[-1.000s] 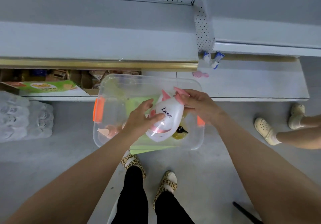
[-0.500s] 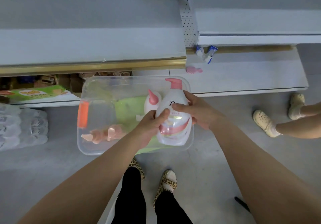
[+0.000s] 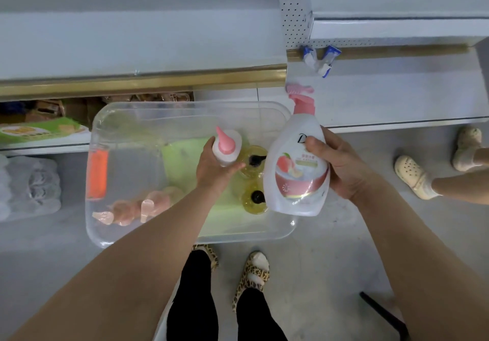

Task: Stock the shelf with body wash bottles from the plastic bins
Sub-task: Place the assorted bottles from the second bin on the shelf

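Observation:
My right hand (image 3: 344, 166) grips a white body wash bottle (image 3: 296, 171) with a pink pump and a peach label, held upright over the right rim of the clear plastic bin (image 3: 185, 110). My left hand (image 3: 214, 168) reaches into the bin and curls round a second white bottle (image 3: 227, 148) with a pink pump, seen from above. Two yellow bottles with black caps (image 3: 254, 179) stand in the bin between my hands. Some pink bottles (image 3: 137, 208) lie at the bin's near left. The grey shelf (image 3: 137, 41) runs above the bin.
The bin stands on the floor with an orange handle (image 3: 97, 174) at its left. A lower shelf board (image 3: 397, 97) at right carries a pink item and small blue-white tubes (image 3: 320, 58). Wrapped water bottles (image 3: 29, 184) sit at left. Another person's feet (image 3: 434, 166) stand at right.
My right hand has lifted the peach-label bottle up and to the right, out of the bin. My left hand has let go of it and taken hold of the second white bottle.

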`<state>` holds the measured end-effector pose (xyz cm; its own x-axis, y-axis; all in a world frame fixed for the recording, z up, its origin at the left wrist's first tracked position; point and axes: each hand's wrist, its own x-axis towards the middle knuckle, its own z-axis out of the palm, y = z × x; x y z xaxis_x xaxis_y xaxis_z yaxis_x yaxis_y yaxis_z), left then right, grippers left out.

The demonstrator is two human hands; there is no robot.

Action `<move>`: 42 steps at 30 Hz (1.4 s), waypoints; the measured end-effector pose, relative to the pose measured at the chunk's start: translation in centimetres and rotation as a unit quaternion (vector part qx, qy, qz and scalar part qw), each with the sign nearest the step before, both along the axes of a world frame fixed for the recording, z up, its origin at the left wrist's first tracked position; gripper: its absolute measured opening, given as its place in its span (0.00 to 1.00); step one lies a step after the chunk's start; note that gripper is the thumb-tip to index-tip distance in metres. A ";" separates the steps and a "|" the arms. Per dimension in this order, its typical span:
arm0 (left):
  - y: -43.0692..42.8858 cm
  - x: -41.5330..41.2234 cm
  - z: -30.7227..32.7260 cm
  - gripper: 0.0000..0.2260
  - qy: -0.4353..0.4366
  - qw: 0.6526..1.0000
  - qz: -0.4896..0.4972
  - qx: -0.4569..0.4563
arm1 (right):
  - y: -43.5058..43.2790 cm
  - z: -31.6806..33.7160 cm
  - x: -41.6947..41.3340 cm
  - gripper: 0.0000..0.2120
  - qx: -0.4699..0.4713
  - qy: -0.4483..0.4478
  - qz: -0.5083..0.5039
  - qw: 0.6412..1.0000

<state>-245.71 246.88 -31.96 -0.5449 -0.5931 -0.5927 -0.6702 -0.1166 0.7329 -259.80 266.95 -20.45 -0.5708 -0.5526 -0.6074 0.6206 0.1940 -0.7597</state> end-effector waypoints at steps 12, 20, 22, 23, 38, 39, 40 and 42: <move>-3.4 1.7 2.9 0.30 0.046 0.992 0.065 0.095 | -0.4 2.3 1.2 0.34 0.016 0.003 0.008 1.000; -4.8 5.0 13.4 0.32 0.146 0.970 0.090 0.173 | -3.3 10.8 2.4 0.30 0.004 0.046 0.054 0.997; -5.2 5.6 17.1 0.30 0.177 0.964 0.086 0.182 | -4.2 13.6 2.6 0.32 -0.008 0.063 0.079 0.995; -5.4 5.9 18.9 0.30 0.188 0.961 0.088 0.182 | -4.7 15.0 2.7 0.33 -0.013 0.074 0.092 0.993; -10.4 10.4 44.3 0.29 0.342 0.928 0.147 0.000 | -15.2 40.3 2.9 0.26 -0.139 0.351 0.137 0.916; -11.4 10.5 45.2 0.32 0.349 0.926 0.142 -0.008 | -16.1 41.6 2.7 0.25 -0.142 0.366 0.138 0.909; -12.4 10.6 46.0 0.34 0.353 0.925 0.137 -0.016 | -17.2 42.7 2.4 0.24 -0.144 0.379 0.137 0.904; -14.5 10.5 47.3 0.34 0.361 0.923 0.129 -0.032 | -19.4 44.3 1.5 0.23 -0.145 0.402 0.124 0.896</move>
<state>-235.21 232.34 15.33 -0.6201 -0.7794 -0.0897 0.0400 -0.1456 0.9885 -258.28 247.57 23.84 -0.5968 -0.7912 0.1339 -0.1843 -0.0272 -0.9825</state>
